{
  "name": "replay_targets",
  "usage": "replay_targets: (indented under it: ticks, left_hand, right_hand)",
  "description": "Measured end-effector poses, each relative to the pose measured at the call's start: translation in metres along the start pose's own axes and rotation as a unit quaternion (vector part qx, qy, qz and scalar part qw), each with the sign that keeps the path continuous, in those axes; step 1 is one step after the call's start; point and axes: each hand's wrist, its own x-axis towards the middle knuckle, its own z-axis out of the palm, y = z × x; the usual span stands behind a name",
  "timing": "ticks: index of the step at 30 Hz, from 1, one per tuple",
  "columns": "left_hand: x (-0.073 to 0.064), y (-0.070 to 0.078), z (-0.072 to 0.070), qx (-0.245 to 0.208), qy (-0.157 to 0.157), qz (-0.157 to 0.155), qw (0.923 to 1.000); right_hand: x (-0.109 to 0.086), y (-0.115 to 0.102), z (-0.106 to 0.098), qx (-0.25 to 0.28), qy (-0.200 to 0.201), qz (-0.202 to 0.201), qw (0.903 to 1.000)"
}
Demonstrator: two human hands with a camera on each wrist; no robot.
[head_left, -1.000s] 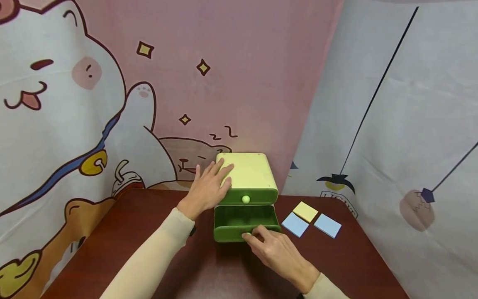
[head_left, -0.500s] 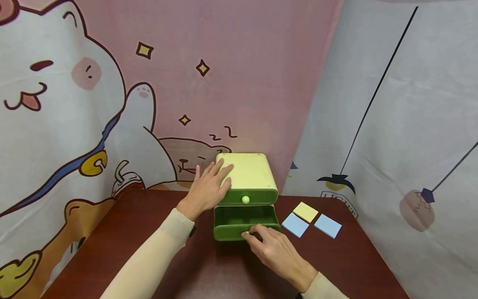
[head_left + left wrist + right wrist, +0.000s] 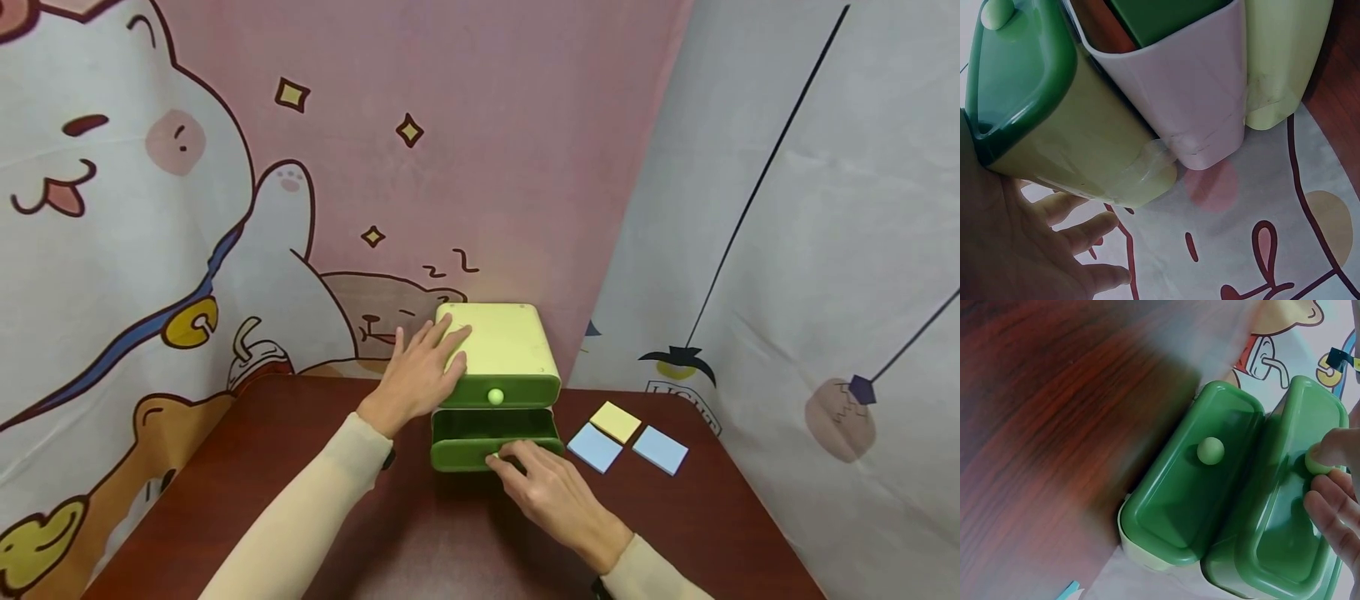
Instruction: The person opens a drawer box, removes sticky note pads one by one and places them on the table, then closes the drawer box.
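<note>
A small drawer cabinet (image 3: 498, 337) with a pale yellow top and green drawer fronts stands against the backdrop. My left hand (image 3: 417, 377) lies with fingers spread on the left side of its top. Below the shut top drawer (image 3: 528, 392), the middle drawer (image 3: 461, 455) is pulled partly out, its dark green inside bare. My right hand (image 3: 558, 498) pinches that drawer's light green round knob (image 3: 1317, 464) between thumb and fingers. In the right wrist view the bottom drawer (image 3: 1169, 500) sits shut, with its own knob (image 3: 1210, 450). A pink casing (image 3: 1191, 100) shows in the left wrist view.
Right of the cabinet lie a yellow sticky-note pad (image 3: 615, 422) and two blue ones, a near pad (image 3: 595, 447) and a right-hand pad (image 3: 660, 450). The dark red-brown table (image 3: 300, 467) meets a cartoon-printed cloth (image 3: 525, 167) behind.
The middle drawer has slid a little further into the cabinet, with my right hand moving along on its knob. My left hand stays on the top. The head view has shifted slightly.
</note>
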Motion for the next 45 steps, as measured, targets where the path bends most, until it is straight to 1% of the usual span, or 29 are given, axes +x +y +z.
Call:
replay_targets:
  ticks: [7, 12, 17, 20, 24, 27, 30, 34, 38, 45]
  left_hand:
    - [0.003, 0.002, 0.0, -0.001, 0.002, 0.003, 1.0]
    - [0.005, 0.003, 0.0, -0.002, 0.002, 0.003, 1.0]
    - [0.007, 0.005, -0.001, -0.001, 0.006, 0.005, 1.0]
    - [0.007, 0.005, -0.001, -0.001, 0.002, 0.005, 1.0]
    - [0.007, 0.005, -0.002, 0.0, 0.002, 0.002, 1.0]
    - [0.006, 0.004, -0.004, 0.004, 0.007, 0.0, 1.0]
    - [0.005, 0.004, -0.003, 0.005, 0.001, 0.0, 1.0]
    - [0.005, 0.003, -0.003, 0.005, -0.006, -0.005, 1.0]
    - [0.005, 0.002, -0.003, 0.004, 0.002, -0.005, 1.0]
    - [0.005, 0.0, -0.002, 0.004, 0.004, 0.0, 1.0]
  right_hand:
    - [0.001, 0.006, 0.004, -0.003, 0.015, 0.001, 0.9999]
    - [0.001, 0.008, 0.007, -0.004, 0.017, 0.007, 0.9998]
    - [0.001, 0.009, 0.008, -0.007, 0.001, 0.027, 0.9996]
    - [0.0, 0.009, 0.008, -0.007, -0.011, 0.039, 0.9992]
    - [0.001, 0.01, 0.01, -0.005, -0.009, 0.045, 0.9989]
    - [0.002, 0.01, 0.014, -0.003, 0.004, 0.042, 0.9991]
    - [0.001, 0.01, 0.016, -0.001, 0.011, 0.039, 0.9992]
    - [0.001, 0.01, 0.016, 0.0, -0.002, 0.048, 0.9988]
    - [0.003, 0.01, 0.015, -0.002, -0.016, 0.058, 0.9982]
    - [0.005, 0.013, 0.02, -0.011, -0.007, 0.055, 0.9984]
